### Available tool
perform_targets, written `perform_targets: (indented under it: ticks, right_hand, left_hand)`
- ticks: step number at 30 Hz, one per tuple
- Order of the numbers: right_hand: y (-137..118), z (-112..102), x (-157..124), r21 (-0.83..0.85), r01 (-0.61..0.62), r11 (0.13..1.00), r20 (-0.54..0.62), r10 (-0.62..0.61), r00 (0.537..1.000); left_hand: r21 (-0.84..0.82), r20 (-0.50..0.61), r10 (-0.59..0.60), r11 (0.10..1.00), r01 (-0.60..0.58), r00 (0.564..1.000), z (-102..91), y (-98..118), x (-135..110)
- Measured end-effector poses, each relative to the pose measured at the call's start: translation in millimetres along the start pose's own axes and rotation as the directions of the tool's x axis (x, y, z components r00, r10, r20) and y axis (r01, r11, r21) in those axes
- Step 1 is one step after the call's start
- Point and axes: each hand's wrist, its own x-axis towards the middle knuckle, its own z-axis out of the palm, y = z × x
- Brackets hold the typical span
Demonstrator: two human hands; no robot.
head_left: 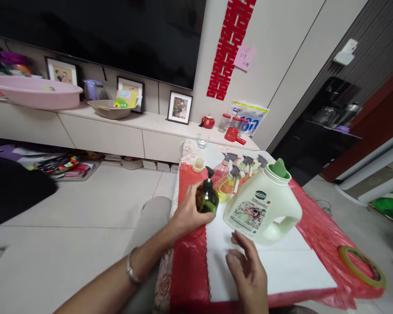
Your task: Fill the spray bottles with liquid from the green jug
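Note:
My left hand is wrapped round a small dark green pump bottle that stands on the table's left part. A bracelet sits on that wrist. My right hand hovers over the white sheet with fingers apart, holding nothing, its fingertips just short of a large pale green jug with a green cap. The jug stands upright right of the pump bottle. Behind both stand several spray bottles with grey triggers and yellow or pink liquid.
A red cloth covers the table under the white sheet. A roll of tape lies at the right edge. A small glass stands at the far end. A low cabinet with a pink basin, frames and jars runs along the back wall.

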Motion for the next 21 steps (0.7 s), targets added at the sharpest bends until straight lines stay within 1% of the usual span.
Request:
perform_targets:
  ticks: [2,3,5,6,8,9,11,12,13,14,15,16,17,18,19,21]
  right_hand:
    - [0.7,9.3,2.9,-0.073,0.088,0.993,0.092,-0.081,0.992]
    - [1.3,14.3,3.8,-0.111,0.127,0.986,0.124,-0.113,0.986]
    - [2.1,22.0,4.5,-0.157,0.175,0.972,0.138,-0.153,0.978]
    - [1.6,23.9,4.3,-0.160,0.176,0.971,0.124,-0.157,0.980]
    - [-2.6,22.6,2.4,-0.121,0.131,0.984,0.094,-0.120,0.988]
    - [-6.6,20.0,0.6,-0.067,0.084,0.994,0.091,-0.078,0.993]
    - [-16.8,13.1,-5.1,0.116,-0.037,0.993,0.141,0.021,0.990]
    - [-21.8,9.9,-9.0,0.225,-0.107,0.969,0.191,0.064,0.979]
    - [-25.9,7.4,-13.1,0.322,-0.172,0.931,0.247,0.093,0.965]
    - [-28.5,5.6,-17.0,0.395,-0.223,0.891,0.295,0.107,0.949]
    - [-29.3,4.3,-20.4,0.437,-0.256,0.862,0.331,0.111,0.937]
    - [-28.7,3.3,-22.7,0.445,-0.276,0.852,0.353,0.116,0.928]
    - [-26.8,2.1,-23.8,0.423,-0.290,0.858,0.367,0.130,0.921]
    - [-24.5,0.4,-23.5,0.376,-0.307,0.874,0.380,0.157,0.912]
    - [-22.3,-1.9,-22.0,0.314,-0.334,0.889,0.395,0.197,0.897]
    - [-20.6,-8.0,-16.6,0.195,-0.386,0.901,0.428,0.276,0.860]
  left_hand:
    - [-0.065,0.052,-0.076,0.995,0.079,0.996,7.0,13.4,-33.1]
    - [-0.096,0.053,-0.096,0.990,0.101,0.994,13.0,17.8,-47.6]
    - [-0.131,0.072,-0.129,0.982,0.137,0.989,26.0,22.8,-70.6]
    - [-0.138,0.065,-0.125,0.981,0.134,0.990,31.2,24.0,-78.6]
    - [-0.168,0.093,-0.065,0.982,0.080,0.994,34.9,26.4,-87.2]
    - [-0.185,0.120,-0.023,0.982,0.046,0.993,32.7,28.4,-88.1]
    - [-0.228,0.183,0.039,0.974,0.003,0.982,21.5,34.9,-84.5]
    - [-0.262,0.221,0.056,0.965,0.004,0.974,13.8,39.0,-81.0]
    - [-0.322,0.278,0.058,0.946,0.037,0.959,5.7,43.2,-76.8]
    - [-0.402,0.367,0.048,0.909,0.112,0.929,-2.1,47.4,-72.6]
    - [-0.472,0.458,0.033,0.856,0.212,0.888,-9.1,51.2,-68.6]
    - [-0.521,0.538,0.031,0.797,0.304,0.843,-15.0,54.5,-65.1]
    - [-0.548,0.602,0.037,0.745,0.379,0.798,-19.7,57.1,-62.3]
    - [-0.559,0.645,0.054,0.713,0.423,0.762,-23.3,59.1,-60.1]
    - [-0.562,0.673,0.079,0.701,0.439,0.736,-25.9,60.6,-58.6]
    - [-0.558,0.704,0.122,0.705,0.439,0.699,-28.1,61.9,-57.1]
